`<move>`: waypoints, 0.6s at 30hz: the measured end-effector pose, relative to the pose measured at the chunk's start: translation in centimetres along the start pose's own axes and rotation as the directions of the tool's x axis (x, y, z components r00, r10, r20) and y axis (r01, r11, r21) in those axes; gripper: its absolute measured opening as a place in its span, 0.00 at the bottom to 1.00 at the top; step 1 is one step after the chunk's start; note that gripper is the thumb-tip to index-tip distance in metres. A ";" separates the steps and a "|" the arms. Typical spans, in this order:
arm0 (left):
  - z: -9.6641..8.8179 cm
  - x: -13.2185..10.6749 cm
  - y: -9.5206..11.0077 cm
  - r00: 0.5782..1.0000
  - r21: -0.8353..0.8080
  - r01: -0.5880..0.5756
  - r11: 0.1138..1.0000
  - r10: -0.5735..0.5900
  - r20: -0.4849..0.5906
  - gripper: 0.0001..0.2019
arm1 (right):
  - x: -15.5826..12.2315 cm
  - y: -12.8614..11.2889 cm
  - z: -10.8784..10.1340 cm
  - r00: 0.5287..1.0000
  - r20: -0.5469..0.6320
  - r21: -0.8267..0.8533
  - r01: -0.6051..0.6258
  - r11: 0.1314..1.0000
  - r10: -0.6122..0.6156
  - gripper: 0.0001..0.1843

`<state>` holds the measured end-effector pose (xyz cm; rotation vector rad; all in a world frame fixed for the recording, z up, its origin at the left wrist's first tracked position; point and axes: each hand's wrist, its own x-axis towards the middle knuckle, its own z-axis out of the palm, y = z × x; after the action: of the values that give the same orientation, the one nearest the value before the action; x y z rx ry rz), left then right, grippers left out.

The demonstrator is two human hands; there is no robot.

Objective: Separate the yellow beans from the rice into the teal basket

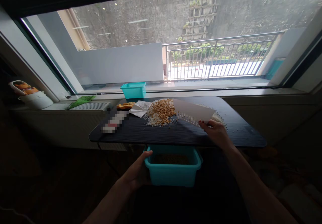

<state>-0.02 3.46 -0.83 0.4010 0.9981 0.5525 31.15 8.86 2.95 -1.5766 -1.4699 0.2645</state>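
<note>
My left hand [138, 170] grips the left side of a turquoise plastic bin [172, 177], its thumb over the rim. The bin is just below the table's front edge, with a dark layer of grains in its bottom. In my right hand [216, 131] is a stiff white sheet [193, 109] with a row of slots along its lower edge, held on edge over the tabletop. Left of the sheet lies a heap of yellow kernels [164, 109] mixed with white grains. More white grains [218, 118] lie behind my right hand, partly hidden by it.
On the dark table [156, 136] lie a crumpled white tissue [140, 108], an orange-yellow item [125, 106] and a blurred-out strip [114, 122]. A second turquoise bin [133, 90] stands at the back by the window. A green cloth [82, 101] is on the radiator at left.
</note>
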 end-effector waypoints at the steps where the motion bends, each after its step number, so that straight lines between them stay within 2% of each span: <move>1: 0.0 0.0 0.0 1.000 -0.002 0.001 1.000 -0.001 0.002 0.29 | 0.1 0.1 0.1 1.000 0.006 0.002 0.003 1.000 -0.003 0.21; 6: 0.1 -0.1 0.0 1.000 -0.005 0.002 1.000 -0.002 -0.003 0.28 | 0.0 -0.1 0.1 0.997 0.076 0.091 -0.013 0.996 0.006 0.21; 8: 0.2 -0.2 0.1 1.000 0.003 0.001 1.000 -0.001 -0.002 0.27 | -0.1 -0.2 -0.1 0.998 0.063 0.123 -0.026 0.992 0.018 0.20; 12: 0.2 -0.3 0.2 1.000 0.008 0.002 1.000 -0.002 -0.007 0.27 | 0.2 -0.2 -0.2 0.999 0.033 0.083 -0.028 0.996 0.026 0.20; 15: 0.2 -0.4 0.2 1.000 0.001 0.000 1.000 0.000 0.006 0.28 | 0.4 -0.2 0.1 0.998 0.058 0.049 -0.019 0.999 0.016 0.20; 18: 0.2 -0.5 0.2 1.000 0.003 -0.005 1.000 0.005 0.008 0.28 | 0.3 -0.4 0.3 0.995 0.100 0.098 -0.013 0.995 0.003 0.21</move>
<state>-0.08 3.33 -0.27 0.4078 0.9906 0.5533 30.70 9.18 3.20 -1.5090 -1.5039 0.4196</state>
